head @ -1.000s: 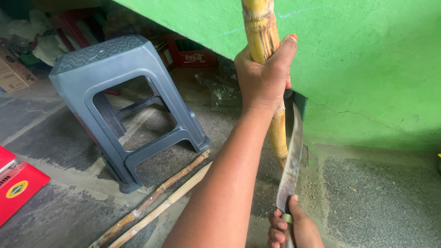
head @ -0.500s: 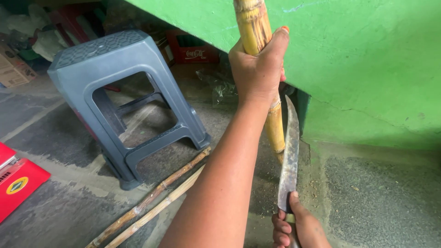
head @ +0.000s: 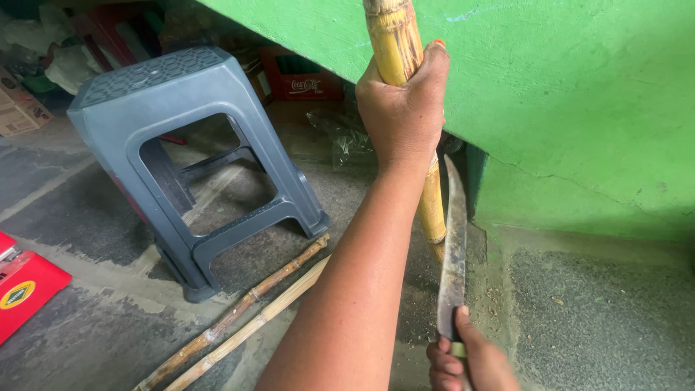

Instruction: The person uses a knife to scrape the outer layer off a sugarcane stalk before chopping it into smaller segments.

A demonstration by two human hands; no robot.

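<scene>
Gripping a thick yellow sugarcane stalk [head: 400, 54] near its upper visible part, the left hand [head: 400, 108] is clenched around the cane, which stands nearly upright in front of the green plastered wall [head: 579, 108], its lower end just above the concrete floor [head: 579, 318]. The right hand [head: 467, 362], at the bottom edge of the view, is closed around the handle of a long, dark-stained steel knife [head: 454, 253]; the blade points upward and lies just beside the lower section of the stalk, on its right side. Whether the edge touches the cane cannot be told. Left of the forearm stands a grey plastic stool [head: 188, 152]. Two thin stripped cane sticks [head: 246, 318] lie side by side on the floor, running diagonally from the stool's foot toward the lower edge. A red flat case [head: 25, 289] lies at the left margin, and a red bottle crate [head: 304, 80] sits under the wall's overhang behind the stool.
</scene>
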